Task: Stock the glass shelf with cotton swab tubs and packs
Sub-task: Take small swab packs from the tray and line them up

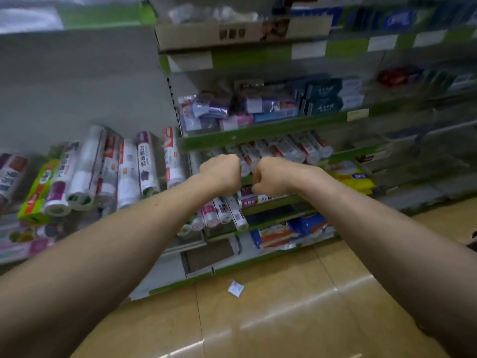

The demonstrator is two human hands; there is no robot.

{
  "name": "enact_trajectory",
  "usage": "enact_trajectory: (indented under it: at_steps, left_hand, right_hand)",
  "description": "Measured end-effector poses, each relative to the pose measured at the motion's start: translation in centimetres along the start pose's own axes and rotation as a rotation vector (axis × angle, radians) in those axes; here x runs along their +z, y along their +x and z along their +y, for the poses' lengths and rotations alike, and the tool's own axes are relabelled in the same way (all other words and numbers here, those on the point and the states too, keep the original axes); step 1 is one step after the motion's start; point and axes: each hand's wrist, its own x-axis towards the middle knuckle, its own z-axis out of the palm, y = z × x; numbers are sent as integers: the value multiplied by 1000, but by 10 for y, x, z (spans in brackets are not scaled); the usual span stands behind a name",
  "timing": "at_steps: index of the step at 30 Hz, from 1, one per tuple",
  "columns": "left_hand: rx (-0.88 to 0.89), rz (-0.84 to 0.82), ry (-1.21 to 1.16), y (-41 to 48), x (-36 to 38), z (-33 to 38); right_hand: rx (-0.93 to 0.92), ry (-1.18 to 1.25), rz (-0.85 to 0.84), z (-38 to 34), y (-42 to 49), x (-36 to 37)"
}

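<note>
Your forearms stretch forward, left hand [221, 174] and right hand [273, 177] both clenched, apparently empty, knuckles almost touching, well below the cardboard box [232, 34], where blurred pale tubs [201, 12], possibly cotton swabs, sit about equally far from either hand.

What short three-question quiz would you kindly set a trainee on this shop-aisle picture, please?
1. True or false: the left hand and the right hand are curled into fists, side by side, holding nothing visible.
2. The small white sachet lies on: A the glossy tan floor; B a green-edged shelf; C a cardboard box.
3. Fill the gap: the row of white labelled rolls stands to the ____ of the fists.
Key: 1 true; 2 A; 3 left.
</note>
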Motion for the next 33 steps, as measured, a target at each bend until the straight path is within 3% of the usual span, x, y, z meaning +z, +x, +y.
enact_trajectory:
  at_steps: [16, 33]
  left_hand:
    - [-242, -284, -104, 11, 200, -9]
    - [-358, -367, -93, 45, 475, -81]
  right_hand:
    - [18, 130, -240, 71, 86, 179]
    - [140, 213, -293, 114, 217, 446]
